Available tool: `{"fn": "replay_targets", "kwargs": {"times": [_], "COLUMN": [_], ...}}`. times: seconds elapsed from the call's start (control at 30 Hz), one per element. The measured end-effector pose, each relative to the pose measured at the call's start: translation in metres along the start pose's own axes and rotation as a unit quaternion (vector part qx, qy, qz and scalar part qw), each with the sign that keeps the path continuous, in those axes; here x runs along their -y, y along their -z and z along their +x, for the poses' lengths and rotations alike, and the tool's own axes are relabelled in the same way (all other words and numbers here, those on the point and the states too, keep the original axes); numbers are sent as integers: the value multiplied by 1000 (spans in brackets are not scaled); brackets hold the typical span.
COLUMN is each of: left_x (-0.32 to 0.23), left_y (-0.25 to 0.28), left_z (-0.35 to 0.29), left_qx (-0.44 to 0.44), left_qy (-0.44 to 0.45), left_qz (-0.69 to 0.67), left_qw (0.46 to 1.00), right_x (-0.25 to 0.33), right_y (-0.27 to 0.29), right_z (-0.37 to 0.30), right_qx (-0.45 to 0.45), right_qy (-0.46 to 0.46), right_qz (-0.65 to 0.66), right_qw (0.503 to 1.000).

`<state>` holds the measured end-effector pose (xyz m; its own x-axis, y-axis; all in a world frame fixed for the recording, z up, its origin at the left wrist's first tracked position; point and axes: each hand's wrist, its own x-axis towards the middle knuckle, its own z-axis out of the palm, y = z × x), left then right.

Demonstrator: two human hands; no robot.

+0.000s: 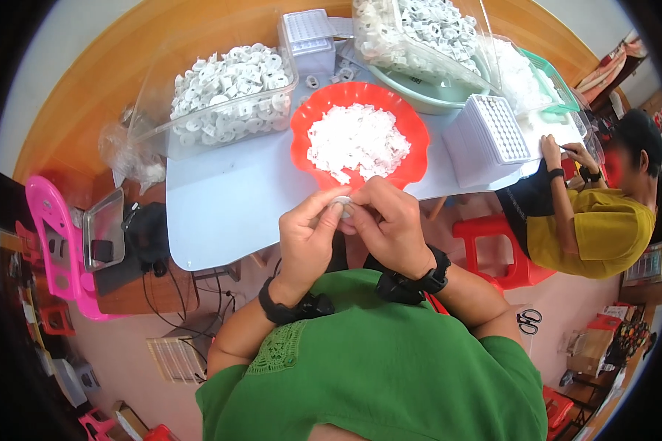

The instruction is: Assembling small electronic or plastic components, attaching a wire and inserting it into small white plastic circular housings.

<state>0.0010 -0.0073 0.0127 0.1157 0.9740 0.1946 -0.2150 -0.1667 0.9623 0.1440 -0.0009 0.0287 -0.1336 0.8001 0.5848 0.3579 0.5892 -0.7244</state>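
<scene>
Your left hand [305,231] and right hand [396,234] meet at the near edge of the tabletop [213,209], just in front of the red bowl [417,140]. The fingers of both are pinched closely together on a small pale piece [343,201], held between them above that edge. You cover most of it: a rounded, whitish patch shows between your thumbs, and its full shape, or whether it is one part or two, cannot be told. Your curled lower fingers are partly tucked out of sight behind the thumbs and palms.

In the scalloped bowl, the heap of white bits [357,138] is so bright that single pieces blur into one another. To the left, a clear bin [148,132] holds bulkier white parts [228,92]; its see-through walls are hard to trace. A second clear bin [485,62] runs to the upper edge of the view and hides part of the pale green basin [390,84] under it. The white box [472,151] right of the bowl shows rows of round shapes on top, too small to make out.

At the right, a co-worker in a yellow shirt [592,235] works with both hands near the tabletop; the thin thing they hold is too small to identify. The far corners sink into the dark fisheye rim.
</scene>
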Motion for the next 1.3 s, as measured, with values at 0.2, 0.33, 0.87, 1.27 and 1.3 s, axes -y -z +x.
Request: {"fn": "replay_targets", "kwargs": {"times": [0.2,0.33,0.87,1.27,1.3], "left_x": [-35,-64,12,50,52], "left_y": [49,108,55,56,56], "left_z": [42,107,39,16,17], "left_qx": [94,-12,24,-17,-9], "left_qy": [170,72,98,98,90], "left_qz": [-31,-108,13,-30,-30], "left_qw": [980,992,995,995,995], "right_x": [0,-4,-68,-146,-149], "right_y": [40,70,163,150,150], "right_z": [8,11,207,251,249], "right_qx": [162,139,44,336,318], "right_qy": [-144,-204,-68,-247,-241], "right_qz": [61,24,-288,-370,-367], "right_qw": [974,969,954,830,840]}}
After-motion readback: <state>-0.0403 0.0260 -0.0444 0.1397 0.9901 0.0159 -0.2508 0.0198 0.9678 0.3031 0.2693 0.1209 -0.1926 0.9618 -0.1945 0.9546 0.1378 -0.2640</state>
